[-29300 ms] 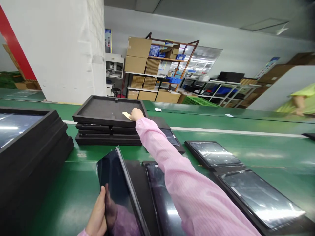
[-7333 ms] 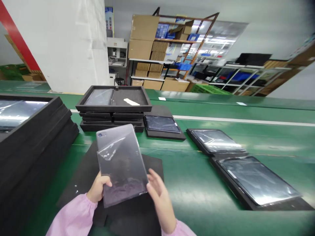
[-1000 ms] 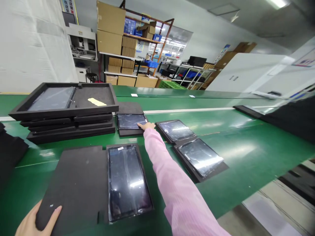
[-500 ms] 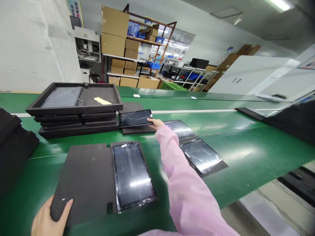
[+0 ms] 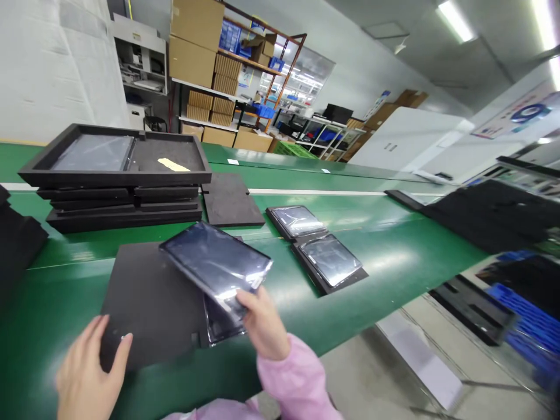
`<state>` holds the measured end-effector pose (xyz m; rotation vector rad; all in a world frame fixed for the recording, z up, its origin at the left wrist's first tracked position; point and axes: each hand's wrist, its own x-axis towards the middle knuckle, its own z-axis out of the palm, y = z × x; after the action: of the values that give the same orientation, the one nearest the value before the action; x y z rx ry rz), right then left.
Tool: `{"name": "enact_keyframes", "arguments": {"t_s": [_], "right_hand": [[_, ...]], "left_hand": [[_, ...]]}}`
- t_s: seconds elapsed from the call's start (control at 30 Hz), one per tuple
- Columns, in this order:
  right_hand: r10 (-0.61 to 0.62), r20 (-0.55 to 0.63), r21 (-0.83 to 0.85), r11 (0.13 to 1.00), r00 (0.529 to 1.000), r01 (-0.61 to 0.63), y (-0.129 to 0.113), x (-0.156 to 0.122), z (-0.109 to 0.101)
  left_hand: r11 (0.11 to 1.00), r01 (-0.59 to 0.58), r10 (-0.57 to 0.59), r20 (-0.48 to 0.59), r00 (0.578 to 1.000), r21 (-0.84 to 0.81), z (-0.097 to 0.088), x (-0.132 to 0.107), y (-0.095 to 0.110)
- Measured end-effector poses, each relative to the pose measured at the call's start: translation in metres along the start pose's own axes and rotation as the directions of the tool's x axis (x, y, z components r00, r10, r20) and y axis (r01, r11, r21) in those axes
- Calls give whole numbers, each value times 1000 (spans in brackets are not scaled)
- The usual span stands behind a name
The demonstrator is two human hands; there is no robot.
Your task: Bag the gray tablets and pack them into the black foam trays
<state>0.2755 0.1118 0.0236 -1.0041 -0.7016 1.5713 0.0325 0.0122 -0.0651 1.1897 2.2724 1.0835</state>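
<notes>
My right hand [image 5: 260, 322] grips a dark tablet [image 5: 215, 263] in clear film by its near edge, holding it tilted above the black foam tray [image 5: 151, 303] in front of me. Another tablet [image 5: 219, 324] lies in that tray, mostly hidden under the held one. My left hand [image 5: 90, 373] rests with fingers spread on the tray's near left corner. Further back lies a bare foam pad [image 5: 230, 201] with nothing on it.
A stack of black foam trays [image 5: 116, 192] stands at the back left, its top tray holding a tablet and a yellow slip [image 5: 174, 165]. Two more tablets in foam [image 5: 317, 245] lie to the right on the green belt [image 5: 394, 256]. Shelves with cartons stand behind.
My right hand has lifted the tablet off the far foam pad and brought it back over the near tray. The view has swung right. My left hand stays on the tray corner.
</notes>
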Motion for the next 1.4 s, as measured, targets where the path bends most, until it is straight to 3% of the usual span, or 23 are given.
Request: {"name": "enact_keyframes", "arguments": {"t_s": [0.03,0.1,0.17,0.2,0.27,0.3,0.33,0.37,0.43,0.53,0.7,0.83,0.93,1.07,1.17,1.27,1.4], "right_hand": [[-17,14,-14,1000,1000,18,19,-11,14],[-62,75,-85,994,995,68,54,-28,35],[-29,269,-232,968,963,94,75,-33,42],[21,416,-346,928,909,137,78,-29,41],[154,638,-600,713,755,362,68,-5,31],[189,681,-682,516,707,518,56,13,23],[102,643,-755,246,759,607,42,36,16],[14,593,-799,142,805,585,27,61,9],[-44,554,-830,46,831,556,1,111,-2],[67,547,-833,-51,834,551,-18,169,-7],[195,523,-824,-134,830,551,-15,201,1],[241,480,-855,-87,843,512,-27,210,9],[245,436,-894,10,866,448,-61,210,14],[93,367,-914,218,925,341,-133,189,4],[-93,216,-869,435,972,235,-171,157,-26],[-144,-15,-747,659,990,84,-157,114,-60],[-44,-182,-498,866,982,-53,-65,51,-76]], "left_hand": [[983,63,-39,137,990,-172,0,-1,10],[816,302,-90,407,909,-493,2,-1,32],[589,485,-212,456,864,-647,1,4,49],[511,528,-315,424,849,-679,-2,8,52],[430,579,-482,366,796,-693,-12,22,48],[415,592,-519,354,778,-691,-19,29,41],[414,595,-521,357,775,-689,-27,36,32],[421,592,-508,362,782,-687,-33,42,22],[420,611,-511,381,770,-671,-43,51,5],[424,650,-481,451,752,-631,-45,54,-2],[505,684,-410,551,727,-526,-31,59,8],[535,680,-376,580,723,-502,-29,65,8],[511,695,-364,604,709,-507,-29,66,9],[538,657,-366,556,746,-528,-28,64,11],[553,647,-373,539,755,-525,-28,63,12],[547,656,-394,531,750,-521,-27,61,13],[577,634,-399,499,769,-515,-27,62,19]]}}
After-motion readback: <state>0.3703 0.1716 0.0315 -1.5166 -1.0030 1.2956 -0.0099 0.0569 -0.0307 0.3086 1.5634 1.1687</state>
